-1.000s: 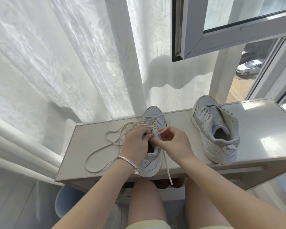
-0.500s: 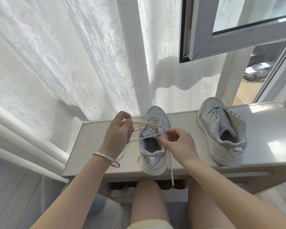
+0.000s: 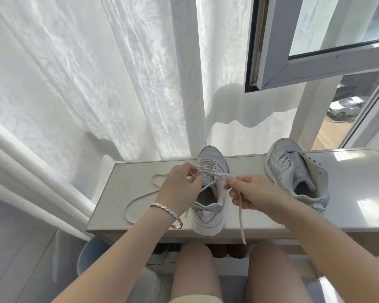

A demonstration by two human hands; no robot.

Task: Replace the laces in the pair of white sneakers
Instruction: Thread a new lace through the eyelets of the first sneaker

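Two white sneakers stand on the pale surface (image 3: 127, 182) under the curtain. The middle sneaker (image 3: 208, 217), heel toward the person, is the one being worked. The right sneaker (image 3: 293, 169) stands well apart with its tongue pulled up and its top eyelets looking bare; the lower rows are too small to tell. The left hand (image 3: 179, 186) is at the left side of the middle sneaker's throat, fingers (image 3: 192, 171) curled and pinching the lace (image 3: 241, 217) near the upper crossings. The right hand (image 3: 256, 193) is at the right side, fingers (image 3: 235, 182) pinching the same lace, whose tail hangs from the hand past the front edge of the surface. The other end lies in a slack loop on the surface left of the shoe. Lower rows look threaded and the top rows not yet, so I judge this shoe roughly midway. Handling: the lace is light, soft and limp, and likely won't push through an eyelet unless pinched close behind the stiff tip. The woven texture should grip fine and not be slippery. Pinch at the tip to thread, then further down to pull slack. The sneaker is light and may slide or tip on the smooth surface when tugged, so steady it at the collar or eyelet row, where the upper looks firmer. Nothing is fragile. The bracelet (image 3: 169, 213) on the left wrist could snag the loose loop.
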